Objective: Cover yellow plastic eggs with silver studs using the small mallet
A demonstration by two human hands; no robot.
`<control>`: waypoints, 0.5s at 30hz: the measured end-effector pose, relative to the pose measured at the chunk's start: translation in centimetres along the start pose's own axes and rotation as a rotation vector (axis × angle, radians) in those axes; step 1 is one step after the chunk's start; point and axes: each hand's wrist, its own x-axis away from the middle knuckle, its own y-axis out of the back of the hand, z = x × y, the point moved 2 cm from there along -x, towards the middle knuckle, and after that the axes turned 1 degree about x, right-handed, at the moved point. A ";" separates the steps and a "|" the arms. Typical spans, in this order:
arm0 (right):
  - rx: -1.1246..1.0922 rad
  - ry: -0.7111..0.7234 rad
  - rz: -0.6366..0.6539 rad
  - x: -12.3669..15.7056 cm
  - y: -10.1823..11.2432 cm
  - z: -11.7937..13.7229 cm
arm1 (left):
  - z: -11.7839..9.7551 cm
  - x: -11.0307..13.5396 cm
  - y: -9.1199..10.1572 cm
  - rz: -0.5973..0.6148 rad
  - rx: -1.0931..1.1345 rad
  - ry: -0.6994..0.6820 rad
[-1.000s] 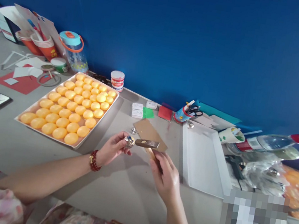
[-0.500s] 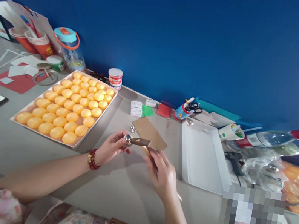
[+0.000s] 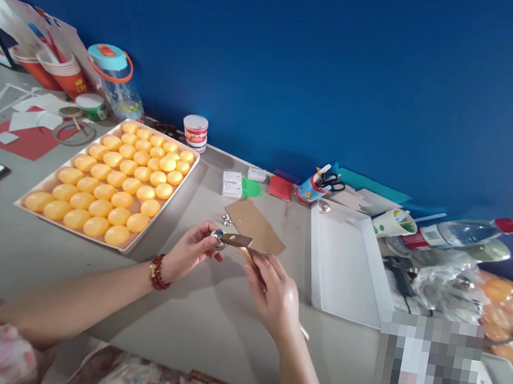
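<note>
Now, back from the near edge of the tabletop point(image 3: 199, 326), our left hand point(image 3: 190, 253) pinches a shiny ball point(image 3: 217, 240); our right hand point(image 3: 279, 295) grips a hammer point(image 3: 236, 240), their earlier gap closed.

Gry counter point(image 3: 194, 326) | L: ball tray point(image 3: 125, 249) | ctr: brn card point(image 3: 258, 225) lies by slvr bits point(image 3: 227, 220); wht boxes point(image 3: 232, 185) | R: wht tray point(image 3: 353, 260) | far: tub point(image 3: 195, 132)

The small, shiny silver ball point(image 3: 217, 242) is pinched in the left hand point(image 3: 188, 251) above the tabletop point(image 3: 195, 323); the hammer point(image 3: 237, 240) has a dark head lying nearly level, overlapping the ball in view, contact unclear, its pale wooden handle slanting down into the right hand point(image 3: 277, 294)
</note>
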 end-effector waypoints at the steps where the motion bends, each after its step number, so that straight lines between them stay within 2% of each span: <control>1: -0.002 0.002 -0.014 0.0 0.0 0.0 | 0.0 0.0 0.0 0.002 0.002 0.002; 15: -0.008 0.013 -0.016 0.1 -0.1 0.0 | 0.1 -0.1 0.2 0.005 0.023 0.009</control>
